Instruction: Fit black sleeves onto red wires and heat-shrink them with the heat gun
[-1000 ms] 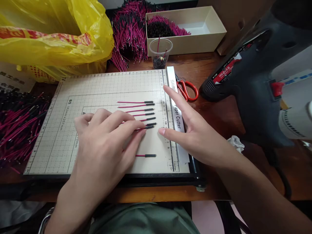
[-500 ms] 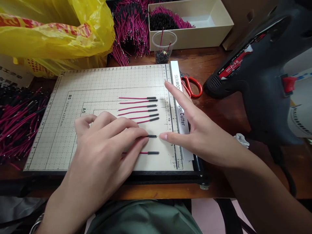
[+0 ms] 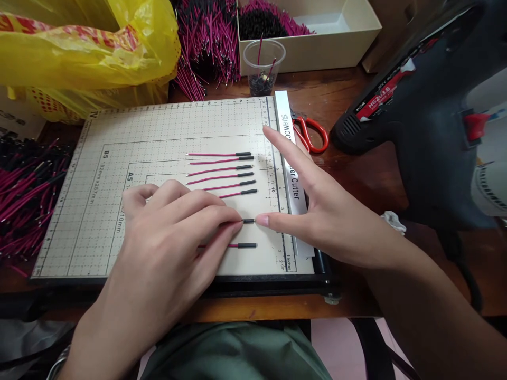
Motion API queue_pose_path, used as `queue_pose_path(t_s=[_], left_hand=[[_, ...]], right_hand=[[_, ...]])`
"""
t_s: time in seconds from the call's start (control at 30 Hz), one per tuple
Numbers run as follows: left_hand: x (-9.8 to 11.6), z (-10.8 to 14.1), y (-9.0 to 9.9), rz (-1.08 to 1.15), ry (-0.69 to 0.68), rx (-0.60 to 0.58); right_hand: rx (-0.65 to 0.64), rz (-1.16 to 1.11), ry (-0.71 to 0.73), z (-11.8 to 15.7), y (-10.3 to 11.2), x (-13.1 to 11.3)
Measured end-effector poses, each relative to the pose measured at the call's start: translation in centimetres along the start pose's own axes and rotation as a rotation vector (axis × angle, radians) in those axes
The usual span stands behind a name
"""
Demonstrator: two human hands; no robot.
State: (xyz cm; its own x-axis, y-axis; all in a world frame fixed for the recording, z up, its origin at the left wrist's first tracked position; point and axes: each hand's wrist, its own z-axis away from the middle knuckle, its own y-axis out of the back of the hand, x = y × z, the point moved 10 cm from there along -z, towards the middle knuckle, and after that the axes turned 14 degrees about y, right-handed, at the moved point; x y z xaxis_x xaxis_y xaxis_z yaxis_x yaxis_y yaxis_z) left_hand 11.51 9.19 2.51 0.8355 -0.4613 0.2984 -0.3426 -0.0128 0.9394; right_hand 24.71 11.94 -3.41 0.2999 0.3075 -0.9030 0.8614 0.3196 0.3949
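Note:
My left hand (image 3: pixel 178 232) rests over the gridded board of a paper cutter (image 3: pixel 158 121). Its thumb and index finger pinch a wire at its black sleeve (image 3: pixel 248 220); the rest of that wire is hidden under the hand. My right hand (image 3: pixel 317 206) has thumb and index finger spread apart, the thumb tip against the sleeve's right end. Above the pinched wire lie several pink wires (image 3: pixel 217 170), each with a black sleeve at its right end. One more sleeved wire (image 3: pixel 247 245) lies below, partly covered by my left hand.
Around the cutter are a yellow plastic bag (image 3: pixel 87 58), piles of wires (image 3: pixel 31 195), a clear cup (image 3: pixel 264 68), a cream box (image 3: pixel 317 53), and red-handled scissors (image 3: pixel 317 134). A dark heat gun (image 3: pixel 400 116) stands at the right.
My right thumb has come closer to the sleeve's end and now meets it. My left hand keeps its pinch. The whole view has shifted slightly.

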Motion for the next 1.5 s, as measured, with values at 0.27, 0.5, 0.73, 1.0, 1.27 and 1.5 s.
queue_pose_path(t_s=[0.27,0.5,0.73,1.0,1.27,1.5], left_hand=[[-0.2,0.1,0.1,0.025,0.007,0.008],[-0.3,0.0,-0.2,0.043,0.018,-0.008],[-0.5,-0.1,-0.2,0.069,0.036,-0.005],[-0.7,0.1,-0.3,0.071,0.049,-0.022],[-1.1,0.3,-0.4,0.118,0.064,-0.066],[-1.5,0.2,-0.5,0.124,0.083,-0.073]], right_hand=[[-0.005,0.023,-0.021,0.3,0.1,0.7],[0.050,-0.025,0.008,0.3,0.3,0.3],[0.046,-0.017,-0.040,0.1,0.2,0.5],[0.020,0.001,-0.037,0.1,0.2,0.2],[0.007,0.025,-0.063,0.0,0.2,0.0],[-0.008,0.037,-0.050,0.2,-0.1,-0.2]])
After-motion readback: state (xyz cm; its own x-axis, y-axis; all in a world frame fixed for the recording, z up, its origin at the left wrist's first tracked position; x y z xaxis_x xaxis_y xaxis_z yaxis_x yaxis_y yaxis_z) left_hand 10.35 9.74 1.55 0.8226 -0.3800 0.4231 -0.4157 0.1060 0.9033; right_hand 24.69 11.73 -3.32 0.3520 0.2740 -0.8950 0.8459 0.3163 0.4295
